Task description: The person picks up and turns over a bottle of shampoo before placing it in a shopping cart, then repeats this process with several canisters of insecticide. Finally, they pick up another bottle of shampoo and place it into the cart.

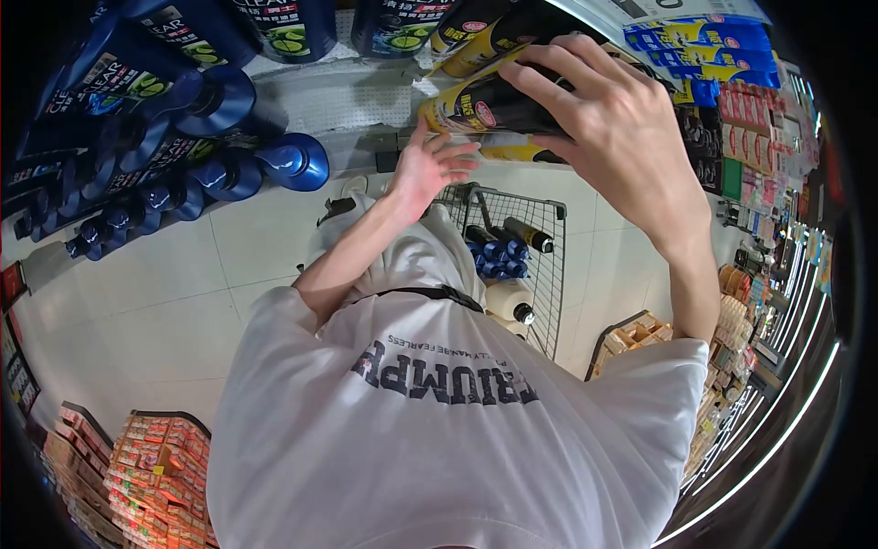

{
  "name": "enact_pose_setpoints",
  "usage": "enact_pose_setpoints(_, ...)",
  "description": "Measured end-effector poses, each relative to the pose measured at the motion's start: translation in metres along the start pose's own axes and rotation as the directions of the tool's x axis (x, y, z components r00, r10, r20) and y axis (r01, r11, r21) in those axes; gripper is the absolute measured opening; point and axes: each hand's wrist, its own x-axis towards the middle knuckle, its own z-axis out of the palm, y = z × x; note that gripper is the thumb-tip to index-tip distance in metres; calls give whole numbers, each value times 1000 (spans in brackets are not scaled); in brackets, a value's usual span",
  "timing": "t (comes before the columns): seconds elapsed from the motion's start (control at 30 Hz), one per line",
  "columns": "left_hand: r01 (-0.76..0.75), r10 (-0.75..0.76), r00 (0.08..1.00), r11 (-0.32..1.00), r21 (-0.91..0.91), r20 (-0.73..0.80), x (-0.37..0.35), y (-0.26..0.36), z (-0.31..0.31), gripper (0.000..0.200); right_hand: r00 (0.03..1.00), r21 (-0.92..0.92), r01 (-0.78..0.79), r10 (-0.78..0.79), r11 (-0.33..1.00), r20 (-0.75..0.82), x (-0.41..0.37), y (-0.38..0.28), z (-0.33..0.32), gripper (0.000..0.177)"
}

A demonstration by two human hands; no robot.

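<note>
My right hand (pixel 608 114) is wrapped over the top of a black bottle with a yellow label and a red logo (pixel 476 105), which lies tilted at the shelf edge. Beside the bottle's left end is my left hand (pixel 428 171), palm up with its fingers apart, the thumb tip right at the label. More black-and-yellow bottles (pixel 489 41) stand behind on the shelf. Under the held one, part of another yellow-labelled package (pixel 521 149) shows.
Blue pump bottles (pixel 293 163) marked CLEAR crowd the shelf (pixel 352 91) on the left. Below my hands stands a wire cart (pixel 553 274) holding blue-capped bottles (pixel 498 256), a dark bottle (pixel 530 234) and a cream jug (pixel 509 300). Blue-and-yellow packs (pixel 709 50) hang at upper right.
</note>
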Motion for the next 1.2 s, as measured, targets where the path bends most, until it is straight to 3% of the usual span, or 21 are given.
enact_pose_setpoints(0.07,-14,14,1000,998,57,-9,4,-2,0,70,999,-80,53,-53,995,0,6,5,16,66)
enact_pose_setpoints(0.1,-21,21,1000,998,61,0,8,-3,-3,68,997,-124,56,-62,991,-45,9,3,19,58)
enact_pose_setpoints(0.17,-35,33,999,997,71,18,12,-2,-5,63,992,-10,60,-58,998,113,20,8,11,48)
enact_pose_setpoints(0.23,-46,48,999,996,79,-20,14,0,-2,53,987,55,69,-76,996,145,27,11,12,43)
enact_pose_setpoints(0.4,-52,57,995,997,63,-81,19,6,6,36,984,73,174,-170,982,-57,34,21,37,42)
enact_pose_setpoints(0.43,-46,51,995,997,63,-84,19,8,7,36,985,103,170,-173,980,27,38,23,37,42)
enact_pose_setpoints(0.53,-33,39,996,997,73,-75,20,9,7,36,984,71,175,-176,982,20,40,24,37,41)
enact_pose_setpoints(0.73,-11,18,997,996,93,-78,33,17,8,35,945,-32,303,-304,953,-117,50,35,47,31)
enact_pose_setpoints(0.93,-29,34,998,994,104,-45,41,15,19,32,927,-67,318,-325,946,-189,46,43,58,21)
enact_pose_setpoints(1.13,-11,18,996,996,83,-88,44,16,17,28,928,33,336,-325,941,-182,48,46,63,16)
enact_pose_setpoints(1.2,0,10,994,996,88,-113,44,16,15,27,891,7,365,-347,931,-292,49,50,72,14)
